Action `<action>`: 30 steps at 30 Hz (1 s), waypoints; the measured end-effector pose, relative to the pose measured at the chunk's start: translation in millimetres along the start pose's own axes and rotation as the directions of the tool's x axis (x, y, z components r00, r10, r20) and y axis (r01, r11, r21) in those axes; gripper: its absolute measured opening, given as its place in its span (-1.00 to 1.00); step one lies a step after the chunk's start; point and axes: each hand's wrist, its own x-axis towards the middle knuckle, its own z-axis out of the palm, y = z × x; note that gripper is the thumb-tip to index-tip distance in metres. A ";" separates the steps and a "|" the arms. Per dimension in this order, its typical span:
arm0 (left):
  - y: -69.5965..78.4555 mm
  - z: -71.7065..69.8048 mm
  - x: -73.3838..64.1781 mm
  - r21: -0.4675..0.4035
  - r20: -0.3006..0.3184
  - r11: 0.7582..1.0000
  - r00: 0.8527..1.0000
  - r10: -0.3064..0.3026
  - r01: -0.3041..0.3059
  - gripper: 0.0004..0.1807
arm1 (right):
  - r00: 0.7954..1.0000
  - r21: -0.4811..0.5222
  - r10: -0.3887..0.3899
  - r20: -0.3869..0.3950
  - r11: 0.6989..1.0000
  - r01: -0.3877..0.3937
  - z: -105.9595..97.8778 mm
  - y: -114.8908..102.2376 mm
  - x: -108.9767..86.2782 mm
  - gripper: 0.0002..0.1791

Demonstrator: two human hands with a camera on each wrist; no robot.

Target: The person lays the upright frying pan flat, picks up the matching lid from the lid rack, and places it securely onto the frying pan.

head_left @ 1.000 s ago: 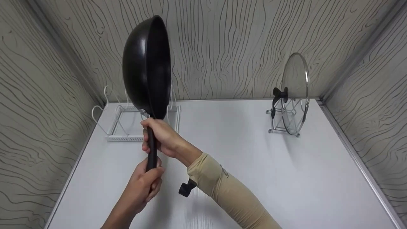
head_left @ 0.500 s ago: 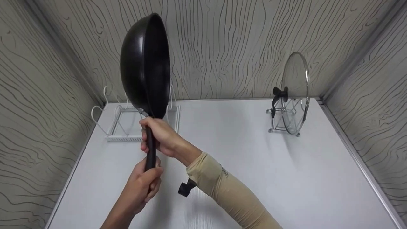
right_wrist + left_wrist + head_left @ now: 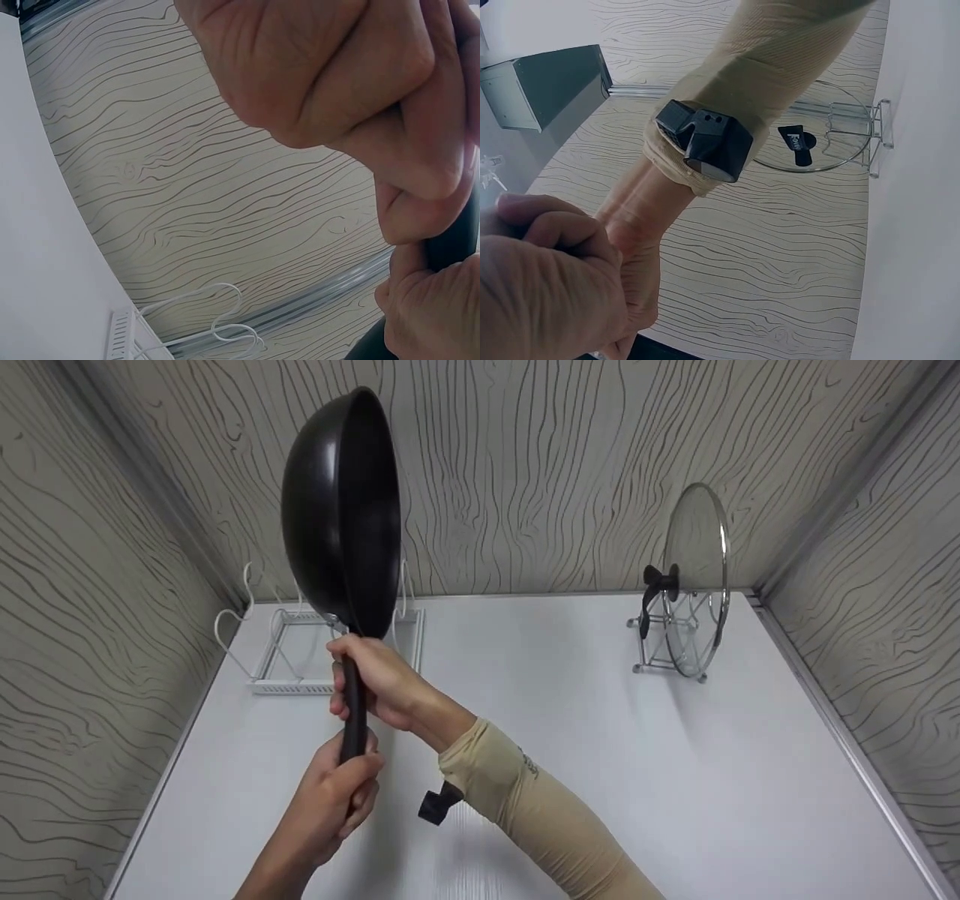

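Note:
A deep black wok [image 3: 315, 517] is held up on its side at left in the head view, with its hollow facing right. Its long black handle [image 3: 354, 705] points down toward the person. My right hand [image 3: 379, 679] grips the upper handle, close to the wok's body. Lower on the same handle, my left hand [image 3: 334, 795] grips the end with the thumb lying across it. A white wire rack [image 3: 292, 687] stands behind the wok and is partly hidden by it. In the left wrist view, only a dark edge of the wok [image 3: 664, 349] shows.
At the back right, a glass lid [image 3: 697, 532] with a black knob stands upright in a small metal wire stand [image 3: 652, 664]. Both are on a white table [image 3: 555, 660]. Wood-patterned walls [image 3: 510, 472] enclose the back and sides.
The wok and both hands have drifted slightly up and to the left. Both hands keep their grip on the handle. Rack, lid and stand stay put.

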 end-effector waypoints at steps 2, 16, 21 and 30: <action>0.7 0.3 -0.4 0.004 -0.003 1.000 1.000 -0.006 0.006 -0.90 | 1.000 -0.001 -0.003 0.005 1.000 0.003 0.0 -0.1 -0.6 -0.63; 3.1 1.7 -2.4 -0.029 0.040 0.999 0.999 0.031 -0.030 -0.87 | 1.000 0.005 -0.022 -0.010 1.000 0.022 1.3 -5.5 -5.0 -0.61; 2.9 3.6 -1.2 -0.040 0.061 0.999 0.997 0.037 -0.034 -0.86 | 0.999 0.006 -0.031 -0.008 0.999 0.031 -1.5 -6.3 -7.0 -0.61; 0.2 7.2 2.8 -0.021 0.063 1.000 0.998 0.018 -0.017 -0.88 | 0.999 -0.016 -0.035 0.010 0.999 0.035 -8.8 -6.1 -9.1 -0.61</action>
